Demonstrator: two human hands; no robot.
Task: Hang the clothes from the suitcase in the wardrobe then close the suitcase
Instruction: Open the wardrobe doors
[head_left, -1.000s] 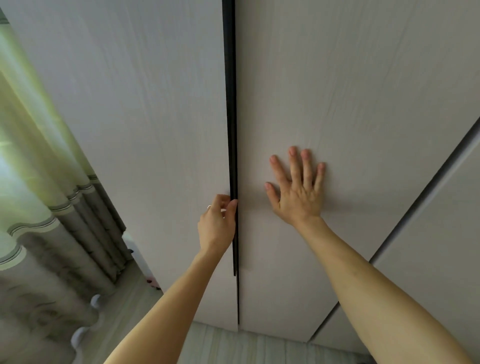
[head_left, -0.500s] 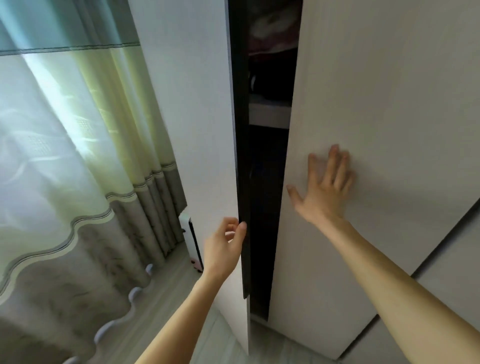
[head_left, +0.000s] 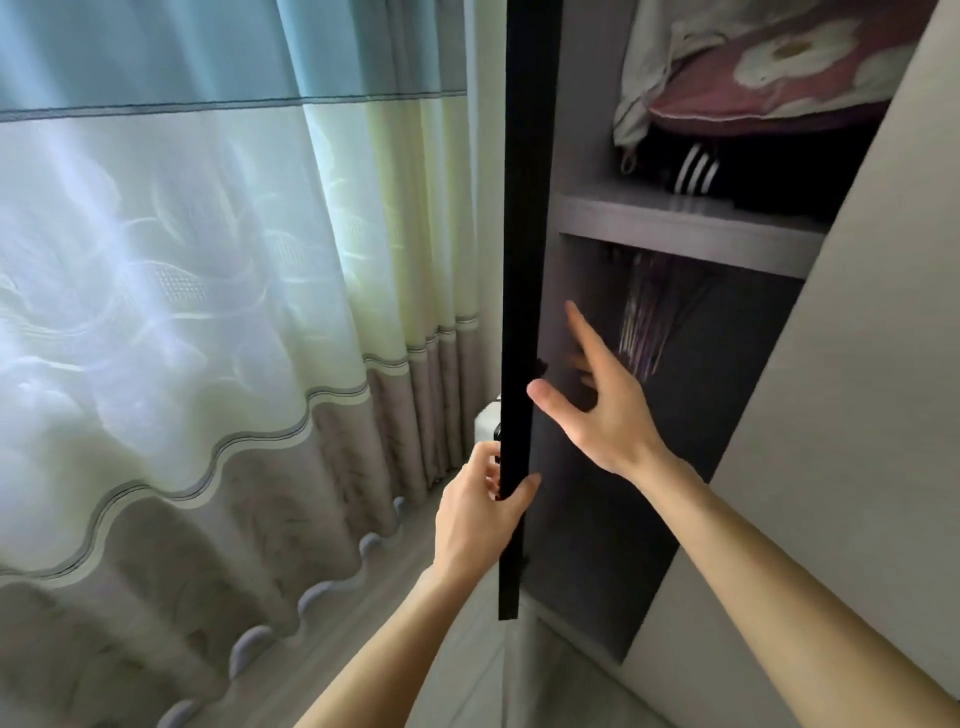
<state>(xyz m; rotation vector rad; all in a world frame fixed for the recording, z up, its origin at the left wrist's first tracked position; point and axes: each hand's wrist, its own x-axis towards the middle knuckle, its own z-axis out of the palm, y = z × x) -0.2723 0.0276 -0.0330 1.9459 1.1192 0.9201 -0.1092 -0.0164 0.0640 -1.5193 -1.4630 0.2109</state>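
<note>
- A pale grey shelf (head_left: 675, 228) spans the inside of the wardrobe (head_left: 587, 130), above a darker compartment.
- A folded black garment (head_left: 696, 171) with three white stripes lies directly on the shelf.
- A pink bundle (head_left: 779, 78) with white flowers rests on that garment.
- The floor (head_left: 374, 634) is pale planks, and the scalloped hem of the curtain (head_left: 249, 639) hangs down to it.

No legible text, label, number or sign anywhere in view. Only brand-like mark: three white stripes (head_left: 696, 174) on a dark garment (head_left: 774, 179) lying on the wardrobe shelf (head_left: 675, 228), under a pink floral bundle (head_left: 769, 78). No lettering readable beside them.
</note>
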